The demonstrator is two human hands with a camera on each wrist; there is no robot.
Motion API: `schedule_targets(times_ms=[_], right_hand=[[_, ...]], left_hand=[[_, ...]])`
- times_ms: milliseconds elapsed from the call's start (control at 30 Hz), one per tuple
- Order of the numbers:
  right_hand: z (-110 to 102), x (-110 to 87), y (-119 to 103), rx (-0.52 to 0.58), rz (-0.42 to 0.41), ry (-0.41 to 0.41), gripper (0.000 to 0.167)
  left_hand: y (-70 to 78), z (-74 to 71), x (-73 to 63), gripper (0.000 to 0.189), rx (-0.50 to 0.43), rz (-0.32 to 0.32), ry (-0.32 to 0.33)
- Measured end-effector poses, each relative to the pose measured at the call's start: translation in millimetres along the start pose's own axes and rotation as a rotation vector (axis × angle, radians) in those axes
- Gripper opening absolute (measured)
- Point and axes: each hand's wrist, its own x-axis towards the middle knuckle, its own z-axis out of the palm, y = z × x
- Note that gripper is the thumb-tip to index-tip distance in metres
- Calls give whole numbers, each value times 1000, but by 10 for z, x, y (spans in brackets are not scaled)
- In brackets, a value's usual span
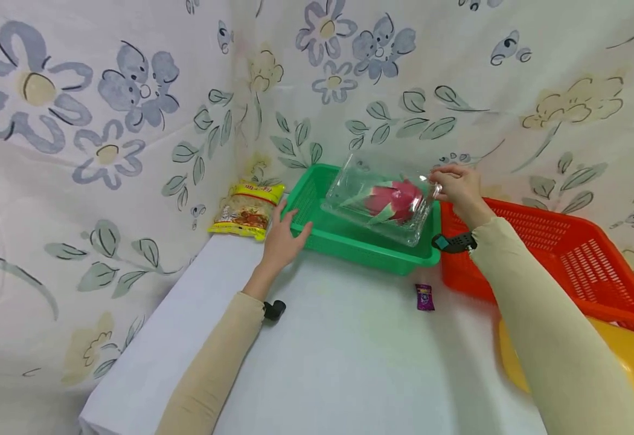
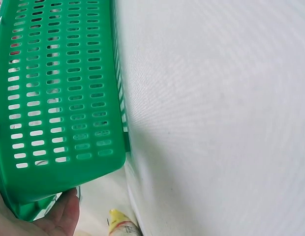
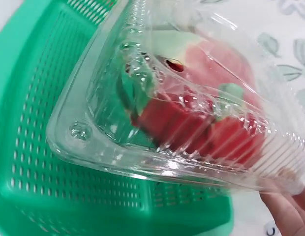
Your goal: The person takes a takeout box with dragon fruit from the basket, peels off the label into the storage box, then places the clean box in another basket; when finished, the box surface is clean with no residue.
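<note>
My right hand (image 1: 461, 190) pinches one end of a clear plastic clamshell box (image 1: 344, 184). Inside the box lies a red dragon fruit (image 1: 395, 200) with green-tipped scales. The box is tilted over the green basket (image 1: 371, 258), and the right wrist view shows the basket's slotted wall behind it. At the basket's left front corner is my left hand (image 1: 282, 238), fingers spread and fingertips right at the rim. In the left wrist view the fingers (image 2: 69, 211) show beside that corner.
A yellow-and-clear food packet (image 1: 247, 210) lies left of the green basket. On the right stands a red basket (image 1: 545, 235), with a yellow container (image 1: 629, 350) in front of it. A small purple packet (image 1: 424, 298) lies on the white table (image 1: 344, 350). Patterned cloth hangs behind.
</note>
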Motion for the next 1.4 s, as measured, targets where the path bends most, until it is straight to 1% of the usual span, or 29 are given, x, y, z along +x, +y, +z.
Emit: schedule_targets(times_ms=[167, 233, 333, 433, 533, 667, 867, 1033, 1167, 1300, 1400], right_hand=[[42, 98, 77, -114, -14, -79, 40], [84, 132, 85, -142, 4, -106, 42], [142, 184, 106, -160, 29, -126, 42], [178, 221, 146, -167, 38, -127, 42], [200, 244, 197, -183, 39, -123, 41], [230, 260, 267, -195, 65, -132, 40], [247, 266, 341, -160, 90, -151, 39], [242, 237, 369, -157, 97, -133, 38], [275, 223, 413, -218, 60, -98, 36], [354, 230, 467, -361, -8, -85, 35], [420, 253, 500, -438, -60, -92, 36]], left_hand=[[24, -1, -7, 66, -4, -11, -4], [25, -9, -7, 66, -2, -14, -4], [9, -12, 4, 65, 2, -9, 8], [0, -18, 15, 64, 2, -2, 15], [-8, -18, 18, 65, 9, -10, 10], [-4, -12, 8, 66, 10, -21, 1], [33, 11, -13, 65, 2, -12, -3], [44, 48, -4, 65, -1, 2, 6], [63, 49, -4, 65, -2, 1, 4], [59, 36, -11, 65, -7, -12, 9], [42, 35, -22, 64, -16, -22, 11]])
